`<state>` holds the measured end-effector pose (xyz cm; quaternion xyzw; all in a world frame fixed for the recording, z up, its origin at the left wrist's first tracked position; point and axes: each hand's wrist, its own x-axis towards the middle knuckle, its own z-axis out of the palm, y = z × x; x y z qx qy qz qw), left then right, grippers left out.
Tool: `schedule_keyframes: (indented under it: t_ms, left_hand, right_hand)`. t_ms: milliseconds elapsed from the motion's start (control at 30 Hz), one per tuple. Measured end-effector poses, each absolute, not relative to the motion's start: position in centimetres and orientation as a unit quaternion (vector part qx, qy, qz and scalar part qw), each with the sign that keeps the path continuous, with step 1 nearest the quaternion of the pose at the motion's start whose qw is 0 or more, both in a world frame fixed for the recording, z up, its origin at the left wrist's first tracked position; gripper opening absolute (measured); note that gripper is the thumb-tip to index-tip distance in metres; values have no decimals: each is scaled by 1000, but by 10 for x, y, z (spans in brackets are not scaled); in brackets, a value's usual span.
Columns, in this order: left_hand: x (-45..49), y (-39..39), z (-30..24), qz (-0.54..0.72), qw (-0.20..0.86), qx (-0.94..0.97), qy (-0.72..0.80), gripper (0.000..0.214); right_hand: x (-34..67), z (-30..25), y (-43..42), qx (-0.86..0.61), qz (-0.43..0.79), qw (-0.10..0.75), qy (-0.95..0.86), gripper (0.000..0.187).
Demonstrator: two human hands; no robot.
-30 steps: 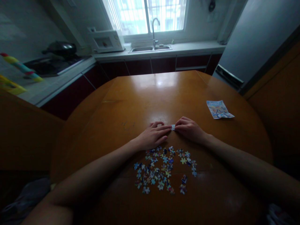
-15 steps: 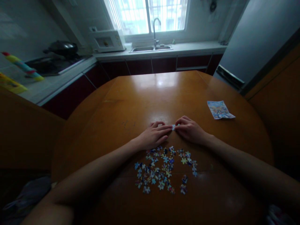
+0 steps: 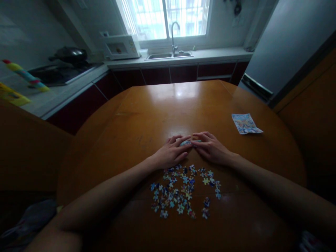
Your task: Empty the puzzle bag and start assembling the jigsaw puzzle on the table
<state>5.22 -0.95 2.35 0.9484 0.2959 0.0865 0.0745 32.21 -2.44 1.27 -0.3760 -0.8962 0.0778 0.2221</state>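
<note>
A short strip of light-blue jigsaw pieces [image 3: 186,142] lies on the table between my two hands, partly covered by fingers. My left hand [image 3: 172,152] rests at its left end, fingers stretched and spread, the fingertips touching the pieces. From the right, my right hand [image 3: 212,148] has its thumb and fingers closed on the strip's other end, and its fingertips nearly meet the left ones. How the pieces under the fingers join is hidden. Closer to me lies a loose spread of jigsaw pieces [image 3: 172,196], with a smaller group [image 3: 206,181] to its right.
A creased printed picture sheet [image 3: 246,123] lies at the right on the brown wooden table [image 3: 157,112]. Beyond the table are a counter with a sink [image 3: 160,56], a microwave [image 3: 122,47], and a stove with a dark pan [image 3: 70,54] at the left.
My right hand has shifted slightly left, and its fingers have moved along the strip toward the left hand. More of the light-blue strip shows. The loose pieces have stayed put.
</note>
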Motion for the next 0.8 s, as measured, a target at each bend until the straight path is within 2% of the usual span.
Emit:
schedule_keyframes:
  t_ms: [133,333,800]
  left_hand:
    - [53,-10,23,83,70,947,304,48]
    - [52,-10,22,91,66,947,302,44]
    - [53,-11,23,77,60,936,338,49]
  right_hand:
    - [322,9,-35,-389,54,138,-909,59]
    - [331,-3,-41,-408,56,96,-906,84]
    - [333,1,-36,-385,77,90,-915,74]
